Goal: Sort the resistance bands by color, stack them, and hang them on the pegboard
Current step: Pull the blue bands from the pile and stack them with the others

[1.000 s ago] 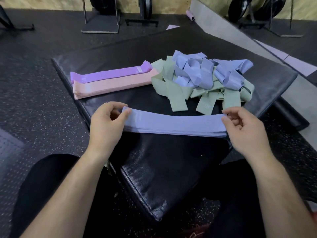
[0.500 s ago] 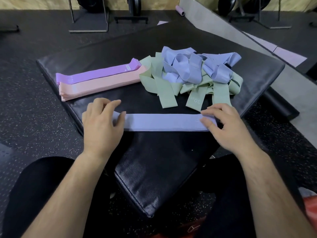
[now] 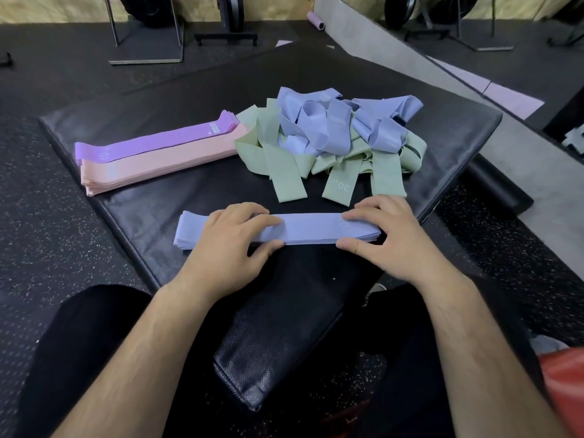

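A flat stack of blue bands (image 3: pixel 311 228) lies across the near part of the black mat (image 3: pixel 158 197). My left hand (image 3: pixel 227 245) rests on its left half, fingers straight on top and thumb at the near edge. My right hand (image 3: pixel 392 235) lies over its right end, thumb along the near edge. Behind them sits a loose heap of blue bands (image 3: pixel 335 124) on top of green bands (image 3: pixel 284 172). To the left lie a neat purple stack (image 3: pixel 158 143) and a pink stack (image 3: pixel 164 165), side by side.
The mat lies on speckled rubber floor (image 3: pixel 47 235). Rack bases (image 3: pixel 148 55) and weight plates stand along the back wall. A pink roller (image 3: pixel 316 20) lies far back. My dark-clothed legs flank the mat's near corner. No pegboard is in view.
The blue stack, held up between both hands a second ago, now lies flat on the mat. Both hands have slid inward over it and flattened on top.
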The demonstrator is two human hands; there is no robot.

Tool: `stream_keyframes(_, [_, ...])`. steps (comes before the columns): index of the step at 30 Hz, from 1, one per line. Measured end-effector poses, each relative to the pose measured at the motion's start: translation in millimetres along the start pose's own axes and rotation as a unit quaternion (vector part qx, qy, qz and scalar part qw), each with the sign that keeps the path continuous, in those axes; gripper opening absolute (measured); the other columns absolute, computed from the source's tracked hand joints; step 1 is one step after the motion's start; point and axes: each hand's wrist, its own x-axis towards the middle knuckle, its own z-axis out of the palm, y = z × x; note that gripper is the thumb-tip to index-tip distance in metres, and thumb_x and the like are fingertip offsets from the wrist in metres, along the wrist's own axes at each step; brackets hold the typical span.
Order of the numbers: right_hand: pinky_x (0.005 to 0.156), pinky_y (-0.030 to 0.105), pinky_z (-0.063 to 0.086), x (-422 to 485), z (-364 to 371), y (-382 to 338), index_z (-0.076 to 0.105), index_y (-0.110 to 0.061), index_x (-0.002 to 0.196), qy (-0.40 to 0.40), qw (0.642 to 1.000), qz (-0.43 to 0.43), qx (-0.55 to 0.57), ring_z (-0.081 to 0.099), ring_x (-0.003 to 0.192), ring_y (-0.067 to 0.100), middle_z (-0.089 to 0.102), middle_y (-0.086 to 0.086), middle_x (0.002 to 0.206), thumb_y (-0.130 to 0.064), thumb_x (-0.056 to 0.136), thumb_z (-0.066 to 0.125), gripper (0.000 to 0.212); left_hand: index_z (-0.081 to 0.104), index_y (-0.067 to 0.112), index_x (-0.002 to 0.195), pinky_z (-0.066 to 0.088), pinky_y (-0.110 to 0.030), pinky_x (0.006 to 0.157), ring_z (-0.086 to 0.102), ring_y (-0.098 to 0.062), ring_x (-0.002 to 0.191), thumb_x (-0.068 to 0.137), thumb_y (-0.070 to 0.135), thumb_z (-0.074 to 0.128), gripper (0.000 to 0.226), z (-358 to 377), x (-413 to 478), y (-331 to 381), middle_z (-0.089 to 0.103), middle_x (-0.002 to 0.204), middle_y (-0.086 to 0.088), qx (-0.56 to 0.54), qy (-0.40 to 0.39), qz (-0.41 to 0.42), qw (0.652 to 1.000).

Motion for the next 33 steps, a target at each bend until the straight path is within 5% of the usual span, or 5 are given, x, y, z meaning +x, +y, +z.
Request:
stream_keyframes(8, [0.110, 0.046, 0.038, 23.9, 9.3, -15.0, 0.070, -0.033, 0.119, 0.116, 0.991, -0.031, -0.050, 0.041, 0.131, 0.015, 0.055, -0.013, 0.133, -0.059, 0.092, 0.051, 0.042, 0.061, 0.036, 0.130, 0.026, -0.028, 0.105, 0.046, -0.009, 0.132, 0.095, 0.055, 0.047, 0.043, 4.6, 43.0, 35.6, 0.053, 0.139, 0.015, -0.007, 0.007, -0.006, 1.000])
stream_keyframes(13, [0.115, 0.038, 0.028, 56.6, 11.4, -17.4, 0.065, -0.035, 0.129, 0.122, 0.992, -0.004, -0.033, 0.033, 0.140, 0.010, 0.050, -0.016, 0.144, -0.060, 0.096, 0.037, 0.050, 0.064, 0.030, 0.128, 0.035, -0.032, 0.103, 0.050, -0.020, 0.131, 0.094, 0.040, 0.057, 0.036, 9.2, 101.7, 52.3, 0.054, 0.143, 0.005, -0.022, 0.039, 0.004, 0.999])
stream_keyframes(19, [0.117, 0.035, 0.022, 68.9, 17.9, -7.6, 0.063, -0.032, 0.132, 0.110, 0.993, 0.026, -0.015, 0.027, 0.144, 0.009, 0.046, -0.016, 0.150, -0.060, 0.096, 0.029, 0.056, 0.068, 0.026, 0.127, 0.032, -0.044, 0.116, 0.036, -0.027, 0.145, 0.098, 0.032, 0.056, 0.032, 17.5, 154.4, 53.4, 0.042, 0.157, -0.004, 0.018, -0.021, -0.009, 1.000])
stream_keyframes(25, [0.118, 0.030, 0.024, 65.5, 17.4, -1.4, 0.064, -0.024, 0.133, 0.117, 0.993, 0.034, 0.008, 0.033, 0.140, 0.007, 0.054, -0.014, 0.142, -0.057, 0.097, 0.032, 0.058, 0.071, 0.017, 0.123, 0.046, -0.040, 0.098, 0.060, -0.023, 0.115, 0.098, 0.017, 0.054, 0.029, 23.4, 161.8, 60.7, 0.065, 0.125, 0.003, 0.008, -0.020, 0.014, 1.000])
stream_keyframes(33, [0.109, 0.033, 0.041, 62.5, -0.6, -17.2, 0.057, -0.028, 0.127, 0.177, 0.934, 0.160, 0.265, 0.050, 0.122, 0.005, 0.057, -0.023, 0.117, -0.039, 0.101, 0.053, 0.028, 0.076, 0.013, 0.115, 0.054, -0.039, 0.087, 0.065, -0.011, 0.101, 0.096, 0.014, 0.056, 0.028, 6.8, 113.2, 84.0, 0.071, 0.117, 0.007, -0.070, 0.071, 0.094, 0.991])
